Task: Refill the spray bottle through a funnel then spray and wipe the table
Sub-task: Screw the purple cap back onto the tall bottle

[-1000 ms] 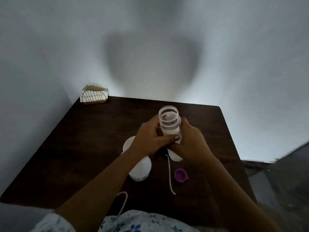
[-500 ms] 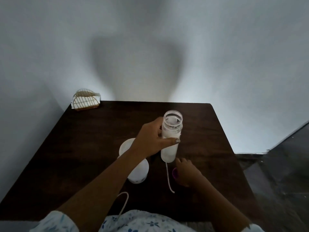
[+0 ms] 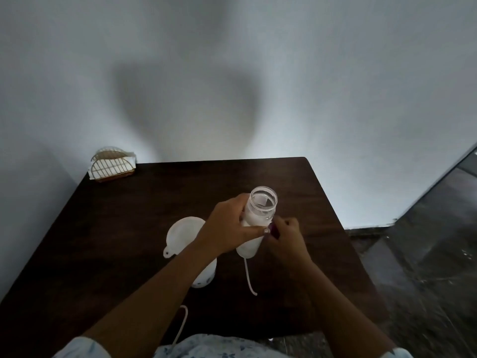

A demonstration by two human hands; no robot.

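The dark worktop (image 3: 129, 228) carries a white container (image 3: 206, 277) topped by a white funnel (image 3: 180, 233). Just right of it, mid-worktop, is the spray bottle (image 3: 260, 215), mouth open, with the left grip (image 3: 227, 233) clasped round its body. The right grip (image 3: 286, 239) pinches a small purple piece (image 3: 274, 229) against the bottle's side. The sprayer tube (image 3: 247, 275) lies loose. Filling looks unfinished, and spraying and wiping remain.

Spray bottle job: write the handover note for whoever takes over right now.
Left hand: grip round the open bottle, base on the table.
Right hand: pinches a small purple cap beside the bottle.
White funnel sits on a white container left of the bottle; thin white tube lies on the table.
Done: bottle opened. Left: fit funnel, refill, close, spray, wipe.
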